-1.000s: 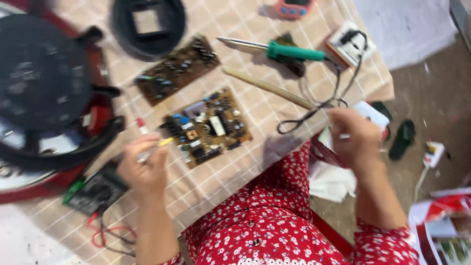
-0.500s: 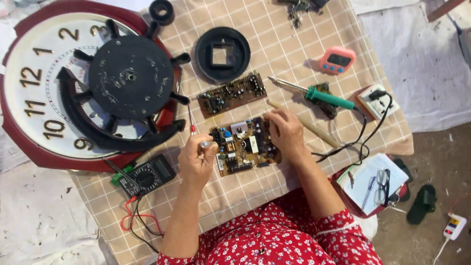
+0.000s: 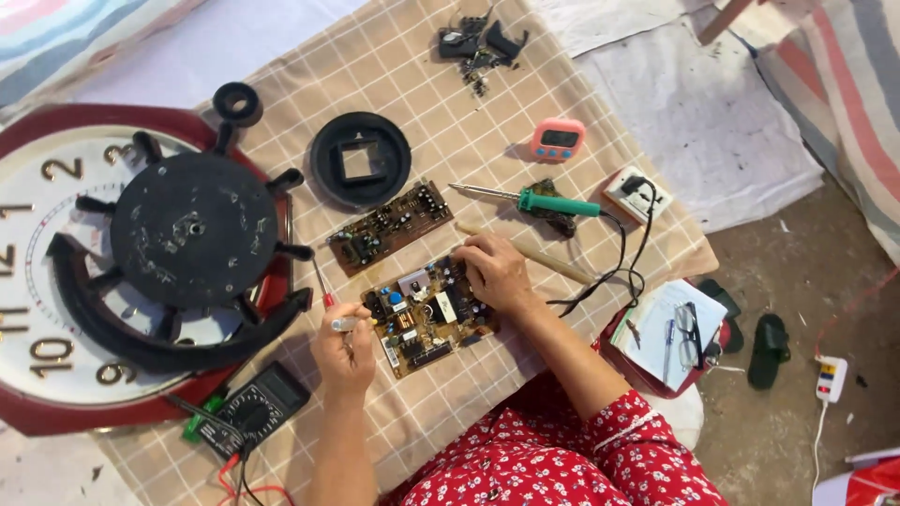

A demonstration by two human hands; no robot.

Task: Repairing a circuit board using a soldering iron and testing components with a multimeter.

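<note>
A brown circuit board [image 3: 427, 317] with several components lies on the checked cloth [image 3: 562, 75] in front of me. My right hand [image 3: 495, 274] rests on its upper right corner, fingers pressed on the board. My left hand [image 3: 345, 352] is closed around a small silvery, yellow-tipped tool [image 3: 354, 323] whose tip points at the board's left edge. A second, darker circuit board [image 3: 389, 226] lies just above, untouched.
A large wall clock [image 3: 56, 281] with a black round fixture [image 3: 192, 230] lies at left. A green-handled soldering iron [image 3: 539, 200], pink timer [image 3: 558, 140], black ring part [image 3: 360, 159], red screwdriver [image 3: 321, 281], multimeter [image 3: 255, 408], wooden stick [image 3: 544, 258] and glasses on papers [image 3: 670, 323] surround the boards.
My right hand moved from the table's right edge onto the circuit board and now holds it. The view has risen and shifted, showing more of the cloth.
</note>
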